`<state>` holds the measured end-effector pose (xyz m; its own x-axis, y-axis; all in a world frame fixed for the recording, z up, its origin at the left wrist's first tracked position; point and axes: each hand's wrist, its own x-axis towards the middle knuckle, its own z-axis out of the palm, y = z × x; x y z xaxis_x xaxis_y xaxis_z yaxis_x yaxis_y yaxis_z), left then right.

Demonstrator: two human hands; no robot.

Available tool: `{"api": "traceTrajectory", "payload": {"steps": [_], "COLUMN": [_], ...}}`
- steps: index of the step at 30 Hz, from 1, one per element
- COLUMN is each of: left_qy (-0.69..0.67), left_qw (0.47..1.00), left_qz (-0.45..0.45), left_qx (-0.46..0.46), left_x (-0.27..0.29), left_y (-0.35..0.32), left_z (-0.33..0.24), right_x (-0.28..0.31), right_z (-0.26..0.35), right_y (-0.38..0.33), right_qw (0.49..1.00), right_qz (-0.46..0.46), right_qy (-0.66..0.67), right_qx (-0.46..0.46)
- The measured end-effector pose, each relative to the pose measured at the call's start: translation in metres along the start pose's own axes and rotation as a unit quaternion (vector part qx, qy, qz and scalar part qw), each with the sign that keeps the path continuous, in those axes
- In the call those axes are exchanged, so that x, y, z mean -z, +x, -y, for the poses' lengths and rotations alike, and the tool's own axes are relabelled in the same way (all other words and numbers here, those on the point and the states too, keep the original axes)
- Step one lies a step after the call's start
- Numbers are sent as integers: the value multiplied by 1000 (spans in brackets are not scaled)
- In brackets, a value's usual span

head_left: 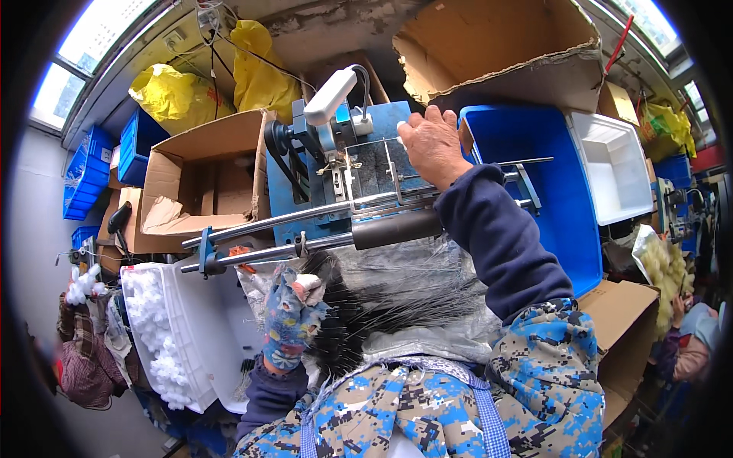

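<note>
Yellow bags (177,95), open cardboard box (205,179)

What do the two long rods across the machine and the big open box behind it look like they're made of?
The two long rods look like polished metal, probably steel: silvery with bright reflections along their length. The dark sleeve on the lower one looks matte black, perhaps rubber or plastic. The open box looks like brown corrugated cardboard, dull, with creased flaps and torn edges.

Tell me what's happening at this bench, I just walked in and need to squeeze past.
A person sits at a blue bench machine with two long steel rails. Their bare right hand reaches up onto the machine's top. Their left hand, in a patterned glove, grips a bundle of thin black bristles lying below the rails. A white bin of white foam pieces stands to their left.
</note>
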<state>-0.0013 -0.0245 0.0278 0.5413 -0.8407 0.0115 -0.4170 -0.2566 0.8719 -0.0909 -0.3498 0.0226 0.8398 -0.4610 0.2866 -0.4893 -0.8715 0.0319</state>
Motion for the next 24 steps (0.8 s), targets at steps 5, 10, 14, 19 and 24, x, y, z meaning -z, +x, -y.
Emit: {"api": "traceTrajectory", "payload": {"steps": [5,10,14,19,24], "left_qy": [24,-96,23,117,319], "left_qw": [980,988,993,979,937], "left_qz": [-192,-106,41,55,140], "left_qx": [49,62,-112,-155,18], "left_x": [19,8,-21,3,22], "left_y": [-18,-3,8,-1,-15], "left_z": [5,-20,-35,5,52], "right_x": [36,71,69,100,36], "right_z": [0,51,116,55,44], "right_y": [-28,-101,-98,-67,-2], "right_qw": [993,904,638,494,958], "right_qz": [40,79,56,53,-80], "right_qy": [71,388,767,866,272], "right_qx": [83,160,42,-60,41]}}
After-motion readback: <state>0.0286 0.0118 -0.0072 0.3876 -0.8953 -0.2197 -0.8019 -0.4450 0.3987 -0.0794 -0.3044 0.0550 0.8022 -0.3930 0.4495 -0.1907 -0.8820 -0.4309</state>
